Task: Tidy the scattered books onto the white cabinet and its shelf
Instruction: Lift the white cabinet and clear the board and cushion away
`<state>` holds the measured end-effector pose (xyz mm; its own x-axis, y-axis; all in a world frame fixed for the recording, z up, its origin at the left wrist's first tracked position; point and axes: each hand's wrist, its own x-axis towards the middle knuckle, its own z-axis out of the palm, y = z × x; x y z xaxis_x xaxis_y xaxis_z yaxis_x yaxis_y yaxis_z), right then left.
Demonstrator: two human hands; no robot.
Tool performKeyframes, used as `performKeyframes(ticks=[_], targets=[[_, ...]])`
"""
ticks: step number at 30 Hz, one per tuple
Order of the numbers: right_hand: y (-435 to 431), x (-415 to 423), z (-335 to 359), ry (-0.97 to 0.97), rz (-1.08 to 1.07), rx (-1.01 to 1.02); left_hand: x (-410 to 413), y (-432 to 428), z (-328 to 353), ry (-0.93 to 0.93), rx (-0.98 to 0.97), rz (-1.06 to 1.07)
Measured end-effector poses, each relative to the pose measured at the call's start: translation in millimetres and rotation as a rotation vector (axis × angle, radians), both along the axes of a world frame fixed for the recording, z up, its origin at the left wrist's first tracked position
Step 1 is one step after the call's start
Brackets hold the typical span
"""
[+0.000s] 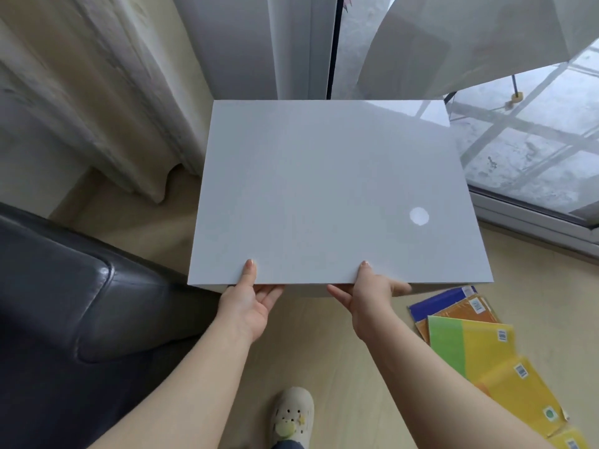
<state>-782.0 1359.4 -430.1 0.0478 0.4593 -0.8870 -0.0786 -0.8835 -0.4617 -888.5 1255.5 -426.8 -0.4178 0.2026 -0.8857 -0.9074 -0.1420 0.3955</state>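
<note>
Both hands, left hand (pixel 249 298) and right hand (pixel 369 294), grip the near edge of the white cabinet (pixel 330 196), thumbs on top, fingers curled beneath. Neither holds a book. The books (pixel 479 348) lie fanned on the floor (pixel 324 351) at near right. Risk: shifting the cabinet could drag it over the nearest covers or bump the black sofa (pixel 81 303) at left.

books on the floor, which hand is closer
Right. The right hand grips the cabinet edge just left of the books; the left hand grips farther left.
</note>
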Motion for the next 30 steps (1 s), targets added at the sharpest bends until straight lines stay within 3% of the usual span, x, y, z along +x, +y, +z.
performKeyframes(ticks=[3,10,15,23,30], targets=[[10,-9,4,0.044,-0.037,-0.006,-7,7,-1,-0.030,0.036,0.005],[35,-17,-7,-0.020,0.131,0.141,-15,23,0,-0.041,0.083,0.005],[34,-14,-1,0.036,0.151,0.116,-14,26,0,-0.031,0.027,0.022],[35,-6,-6,0.006,0.189,0.170,-9,26,-7,0.171,-0.110,-0.144],[41,-10,-8,0.038,0.162,0.157,-20,34,-3,0.146,-0.124,-0.142]])
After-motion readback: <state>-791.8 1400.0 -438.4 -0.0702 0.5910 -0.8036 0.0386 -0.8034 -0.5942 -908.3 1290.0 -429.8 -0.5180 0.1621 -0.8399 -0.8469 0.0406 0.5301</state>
